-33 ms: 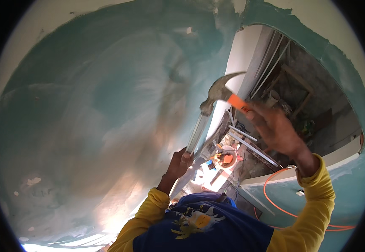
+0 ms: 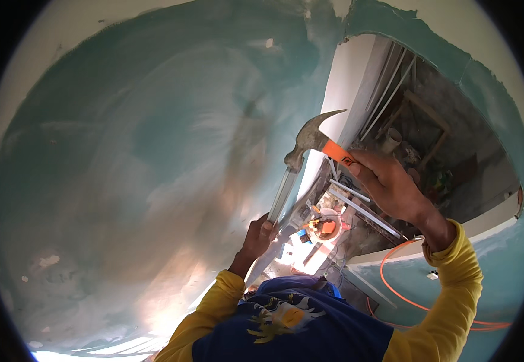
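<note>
My right hand [image 2: 391, 184] is closed around the orange handle of a claw hammer [image 2: 308, 136]. The hammer's face meets the upper end of a slim silver metal bar [image 2: 282, 196], and its curved claw points up and to the right. Lower down, my left hand [image 2: 254, 240] grips that bar with the thumb along it. The bar stands tilted against or close beside the green-grey wall [image 2: 171, 163]; whether it touches the wall I cannot tell. My left fingers are partly hidden behind it.
A wall opening [image 2: 479, 139] on the right shows a dim space with a wooden frame [image 2: 443, 130] and a pale bucket [image 2: 391, 140]. Far below stands a round tub [image 2: 333, 234] with tools, beside metal profiles [image 2: 367, 214]. An orange hose [image 2: 388, 280] loops at lower right.
The hammer and my right hand have shifted slightly down and left. My right hand is less blurred. My left hand and the bar have barely moved.
</note>
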Demonstrator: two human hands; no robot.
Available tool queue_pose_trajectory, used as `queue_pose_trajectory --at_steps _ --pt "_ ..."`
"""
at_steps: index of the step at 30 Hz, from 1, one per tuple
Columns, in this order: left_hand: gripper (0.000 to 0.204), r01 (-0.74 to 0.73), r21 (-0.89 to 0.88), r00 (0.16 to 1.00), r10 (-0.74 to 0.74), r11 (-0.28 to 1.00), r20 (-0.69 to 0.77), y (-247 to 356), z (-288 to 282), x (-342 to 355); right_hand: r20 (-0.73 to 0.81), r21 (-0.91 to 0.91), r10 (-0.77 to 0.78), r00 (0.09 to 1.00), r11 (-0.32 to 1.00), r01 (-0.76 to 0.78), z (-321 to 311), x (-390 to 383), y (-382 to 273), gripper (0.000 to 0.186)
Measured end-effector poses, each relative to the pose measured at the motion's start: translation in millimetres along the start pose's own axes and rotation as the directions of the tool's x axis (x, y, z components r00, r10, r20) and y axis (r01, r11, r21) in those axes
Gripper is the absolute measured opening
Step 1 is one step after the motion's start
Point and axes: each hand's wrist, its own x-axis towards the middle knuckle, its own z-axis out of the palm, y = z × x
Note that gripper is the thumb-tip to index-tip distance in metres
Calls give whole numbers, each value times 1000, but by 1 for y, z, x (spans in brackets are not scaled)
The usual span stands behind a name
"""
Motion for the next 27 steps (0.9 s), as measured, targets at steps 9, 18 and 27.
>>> queue_pose_trajectory --at_steps 9,18,27 --pt "84 -80 -96 997 80 992 -2 9 1 22 -100 473 327 940 847 -245 -28 4 1 36" --pt "84 -99 -137 995 100 986 2 18 3 29 -169 431 249 954 889 -156 -37 10 -12 34" --pt "87 -207 -55 967 196 977 -161 17 -10 -6 -56 776 307 950 611 -152 25 -4 37 27"
